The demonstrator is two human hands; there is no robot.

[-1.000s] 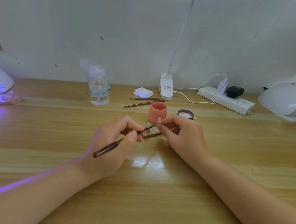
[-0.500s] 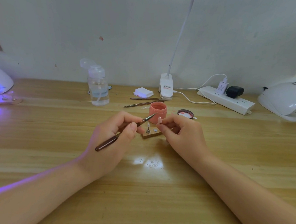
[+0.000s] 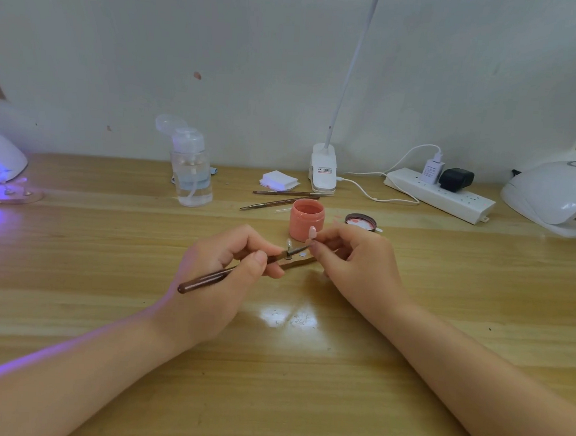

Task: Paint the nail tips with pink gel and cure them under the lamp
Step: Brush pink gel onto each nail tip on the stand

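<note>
Head view: nail tip (image 3: pixel 312 233) is pinched upright in the right hand (image 3: pixel 351 258), just in front of the open pink gel jar (image 3: pixel 306 219). Left hand (image 3: pixel 223 267) is closed around the brush (image 3: pixel 239 269) in a pen grip. Brush long axis runs from lower left up to the right, bristles pointing at the base of the tip, touching or nearly so; contact cannot be told. Tip appears pale pink, glossy, almond-shaped. Lit curing lamp (image 3: pixel 0 163) stands at far left of the tabletop (image 3: pixel 304 370), well apart, nearer the left hand.
</note>
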